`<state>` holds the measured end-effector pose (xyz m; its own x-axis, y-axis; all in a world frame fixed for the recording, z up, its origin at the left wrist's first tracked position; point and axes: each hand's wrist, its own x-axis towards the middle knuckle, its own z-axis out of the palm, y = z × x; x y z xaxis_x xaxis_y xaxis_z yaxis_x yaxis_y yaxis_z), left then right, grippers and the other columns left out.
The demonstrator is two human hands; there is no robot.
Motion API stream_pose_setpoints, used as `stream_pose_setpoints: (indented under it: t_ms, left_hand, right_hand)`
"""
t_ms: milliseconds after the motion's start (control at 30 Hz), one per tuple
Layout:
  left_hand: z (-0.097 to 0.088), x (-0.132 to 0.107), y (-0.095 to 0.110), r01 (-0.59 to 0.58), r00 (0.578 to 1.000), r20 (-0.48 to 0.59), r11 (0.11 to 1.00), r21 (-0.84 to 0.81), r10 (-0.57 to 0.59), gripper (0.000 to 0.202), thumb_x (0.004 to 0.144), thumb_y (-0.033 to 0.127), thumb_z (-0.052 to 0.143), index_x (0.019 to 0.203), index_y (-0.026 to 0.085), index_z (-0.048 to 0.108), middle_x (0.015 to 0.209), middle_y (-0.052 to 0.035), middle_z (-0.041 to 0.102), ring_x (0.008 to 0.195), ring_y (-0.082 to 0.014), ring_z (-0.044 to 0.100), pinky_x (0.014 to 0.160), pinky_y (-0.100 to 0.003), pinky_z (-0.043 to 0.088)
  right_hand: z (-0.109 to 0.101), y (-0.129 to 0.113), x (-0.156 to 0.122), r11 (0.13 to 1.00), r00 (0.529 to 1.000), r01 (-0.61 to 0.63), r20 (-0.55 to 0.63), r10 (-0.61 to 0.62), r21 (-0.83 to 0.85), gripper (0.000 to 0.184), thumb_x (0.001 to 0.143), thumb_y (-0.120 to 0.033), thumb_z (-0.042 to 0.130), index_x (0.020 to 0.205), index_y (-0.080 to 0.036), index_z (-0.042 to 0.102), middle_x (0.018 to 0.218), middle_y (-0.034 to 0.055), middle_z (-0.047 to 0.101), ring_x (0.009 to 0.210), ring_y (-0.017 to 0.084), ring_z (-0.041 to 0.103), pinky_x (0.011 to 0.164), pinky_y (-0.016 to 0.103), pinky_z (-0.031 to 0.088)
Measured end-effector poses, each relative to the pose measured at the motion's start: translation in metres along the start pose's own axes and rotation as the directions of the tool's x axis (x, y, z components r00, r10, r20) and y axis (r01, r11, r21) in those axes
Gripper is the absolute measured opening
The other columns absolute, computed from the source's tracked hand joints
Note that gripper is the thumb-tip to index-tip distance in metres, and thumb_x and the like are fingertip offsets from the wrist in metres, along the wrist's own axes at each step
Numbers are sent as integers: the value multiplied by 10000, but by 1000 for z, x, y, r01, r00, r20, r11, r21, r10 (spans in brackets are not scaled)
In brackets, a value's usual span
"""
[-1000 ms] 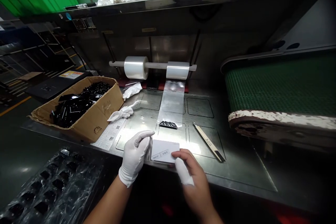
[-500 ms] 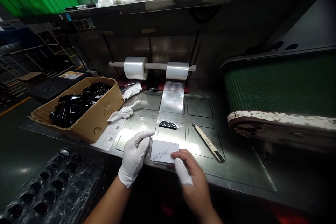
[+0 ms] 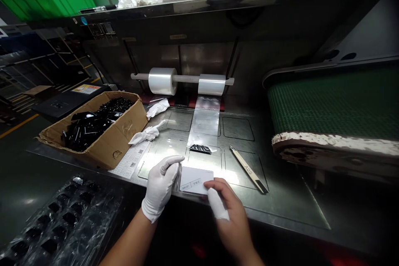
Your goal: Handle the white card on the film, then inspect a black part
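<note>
Near the front edge of the bench, a white rectangular card (image 3: pixel 195 179) with printed characters is held between both hands. My left hand (image 3: pixel 160 185), in a white glove, is closed at the card's left edge; a clear, shiny rim shows there. Bare except for a white cover on the thumb, my right hand (image 3: pixel 227 205) pinches the card's right edge. Just beyond it, a strip of clear film (image 3: pixel 204 120) runs down from a roll (image 3: pixel 212 84) and ends in a black-printed edge. A beige utility knife (image 3: pixel 248 169) marked A05 lies to the right.
A cardboard box (image 3: pixel 131 126) of black parts stands at left, beside crumpled white gloves (image 3: pixel 148 133) and a printed sheet (image 3: pixel 128 161). Below it is a plastic tray (image 3: pixel 62 220). A second film roll (image 3: pixel 162 81) hangs behind. On the right is a green conveyor belt (image 3: pixel 336 99).
Both hands keep their grip on the card and stay almost in place. The whole view has shifted very slightly.
</note>
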<state>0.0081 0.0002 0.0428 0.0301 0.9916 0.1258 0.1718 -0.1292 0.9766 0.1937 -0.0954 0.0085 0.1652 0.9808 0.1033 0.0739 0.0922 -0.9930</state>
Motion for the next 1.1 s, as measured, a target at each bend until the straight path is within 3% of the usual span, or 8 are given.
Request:
stream_pose_setpoints:
  t_ms: [767,1100]
  left_hand:
    - [1,-1,-1,11,1000,-8,1000,-12,-11,258,949,403,633,1038,226,799,1084,-57,794,1055,-213,713,1000,-339,575]
    - [0,0,-2,9,1000,-2,999,-38,-9,221,956,378,635,1032,256,803,1084,-38,795,1044,-187,710,1009,-308,566]
  right_hand:
    - [0,2,0,1000,1000,-4,1,4,-10,172,1045,-378,590,1175,-296,670,1154,52,630,1022,222,658,892,343,572]
    - [0,3,-2,1000,1000,0,2,0,-3,178,1036,-357,595,1178,-280,670,1175,69,624,1037,238,658,898,359,588]
